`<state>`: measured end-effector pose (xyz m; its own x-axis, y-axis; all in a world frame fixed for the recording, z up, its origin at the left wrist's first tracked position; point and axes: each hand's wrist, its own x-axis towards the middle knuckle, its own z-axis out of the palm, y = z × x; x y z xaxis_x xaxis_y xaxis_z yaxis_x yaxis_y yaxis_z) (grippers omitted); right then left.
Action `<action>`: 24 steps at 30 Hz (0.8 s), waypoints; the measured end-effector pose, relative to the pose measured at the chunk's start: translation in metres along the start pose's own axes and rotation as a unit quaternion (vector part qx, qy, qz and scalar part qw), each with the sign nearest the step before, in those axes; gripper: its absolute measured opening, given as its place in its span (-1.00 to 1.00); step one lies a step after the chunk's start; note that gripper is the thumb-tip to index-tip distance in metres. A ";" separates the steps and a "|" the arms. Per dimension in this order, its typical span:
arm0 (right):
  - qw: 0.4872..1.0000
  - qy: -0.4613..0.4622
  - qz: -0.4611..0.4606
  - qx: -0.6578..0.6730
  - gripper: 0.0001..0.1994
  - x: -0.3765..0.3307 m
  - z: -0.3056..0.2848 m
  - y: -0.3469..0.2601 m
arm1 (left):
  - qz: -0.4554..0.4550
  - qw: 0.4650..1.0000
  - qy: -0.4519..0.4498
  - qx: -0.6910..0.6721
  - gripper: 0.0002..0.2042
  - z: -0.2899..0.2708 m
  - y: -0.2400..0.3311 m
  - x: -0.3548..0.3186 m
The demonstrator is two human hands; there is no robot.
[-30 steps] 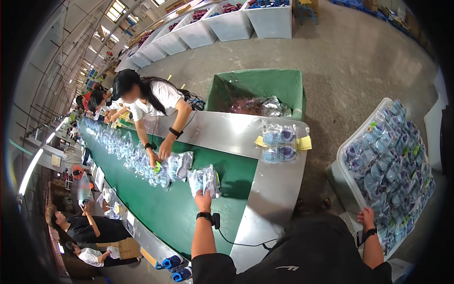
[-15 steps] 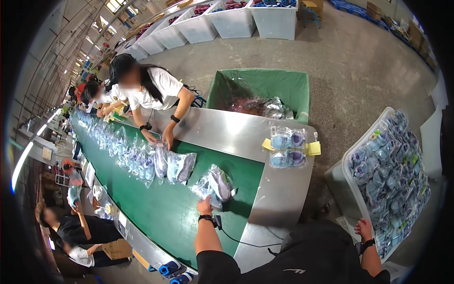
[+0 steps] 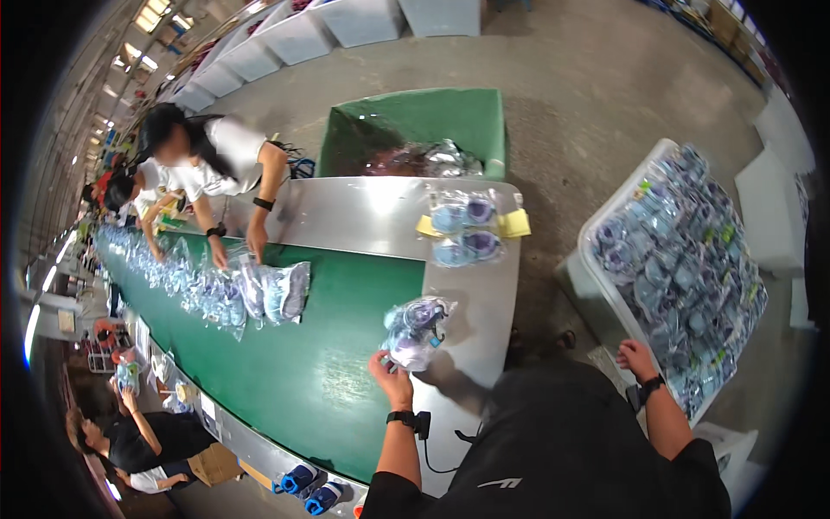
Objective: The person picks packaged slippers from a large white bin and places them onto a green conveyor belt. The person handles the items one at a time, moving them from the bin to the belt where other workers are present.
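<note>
A clear plastic bag of light blue and purple shoes (image 3: 417,333) hangs from my left hand (image 3: 391,378), whose fingers pinch its lower edge. The bag is over the seam between the green conveyor belt (image 3: 354,346) and the metal end of the table (image 3: 471,320), with a shadow beneath it. At my right side my right hand (image 3: 637,358) is loosely curled with nothing seen in it. It is close to the near edge of a big pale bin (image 3: 577,290) heaped with bagged blue shoes (image 3: 683,268).
Two bagged shoes (image 3: 467,227) lie over a yellow strip (image 3: 514,223) on the metal corner. A green-lined bin (image 3: 415,112) with plastic scraps stands behind. Across the belt a co-worker (image 3: 233,160) handles bagged shoes (image 3: 281,291) at the row's end. Blue shoes (image 3: 298,478) sit at lower left.
My left hand has lifted the bagged shoes off the belt and carried them right toward the metal table end. My view has turned right. My right hand stays by the big bin.
</note>
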<state>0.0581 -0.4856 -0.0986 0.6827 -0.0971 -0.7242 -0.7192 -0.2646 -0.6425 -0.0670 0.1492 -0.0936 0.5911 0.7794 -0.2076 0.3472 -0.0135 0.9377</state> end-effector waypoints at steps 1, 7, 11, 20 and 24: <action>1.000 -0.003 -0.002 0.004 -0.69 0.000 0.001 -0.002 | -0.041 0.998 0.005 -0.038 -0.44 0.002 0.002 -0.008; 0.999 -0.012 -0.031 -0.002 -0.67 0.004 0.004 -0.023 | -0.232 0.953 0.103 -0.166 -0.17 0.034 0.017 -0.011; 0.997 -0.022 -0.068 0.001 -0.66 0.004 0.003 -0.037 | -0.185 0.953 0.047 -0.233 -0.10 0.060 0.031 -0.006; 0.964 -0.057 -0.239 -0.100 -0.61 -0.028 0.016 -0.117 | -0.176 0.890 -0.193 -0.373 -0.07 0.095 0.101 -0.041; 0.956 -0.176 -0.227 -0.052 -0.59 -0.054 0.025 -0.170 | -0.175 0.867 -0.300 -0.356 -0.05 0.141 0.149 -0.073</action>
<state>0.1399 -0.4115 0.0436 0.8227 0.3744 -0.4278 -0.3294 -0.2994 -0.8955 0.0439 0.0022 0.0222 0.8867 0.1889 -0.4221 0.1699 0.7159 0.6772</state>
